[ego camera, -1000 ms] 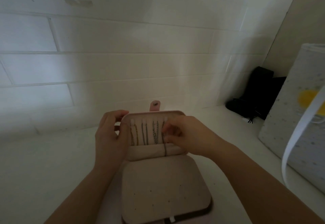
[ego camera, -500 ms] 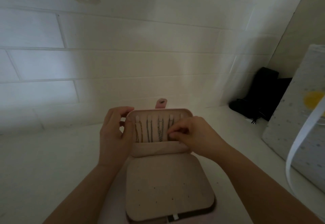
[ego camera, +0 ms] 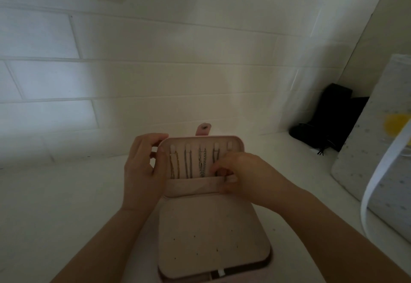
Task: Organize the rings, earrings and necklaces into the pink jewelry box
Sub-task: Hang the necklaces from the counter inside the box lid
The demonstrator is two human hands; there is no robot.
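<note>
A: Right hand (ego camera: 242,173) — fingers curled, tips together at the lip of the fabric pocket (ego camera: 193,186), low on the fourth necklace (ego camera: 216,160). Whether they pinch the chain itself or just press it behind the pocket, I cannot tell. Half a second ago the tips sat a touch higher on the chain; a second ago its tail hung down over the pocket front. That tail is no longer outside

B: Left hand (ego camera: 144,167)?

A: Curled round the lid's left edge, thumb on the inner face, bracing the pink jewelry box (ego camera: 213,233) open. No change there

B: Outward from the fingertips?

A: Just left of them, three necklaces (ego camera: 188,162) hang from pegs with their ends already in the pocket. Above, the fifth peg (ego camera: 229,145) is bare. Below the wrist, the perforated earring panel (ego camera: 211,238) — no earrings visible in it

B: Meaning?

A: My judgement: necklace four nearly stowed; earrings and rings not yet shown placed

B: Any writing?

A: None legible. Snap tab (ego camera: 203,128) blank; the speckled bag (ego camera: 375,149) far right shows only a yellow patch
</note>
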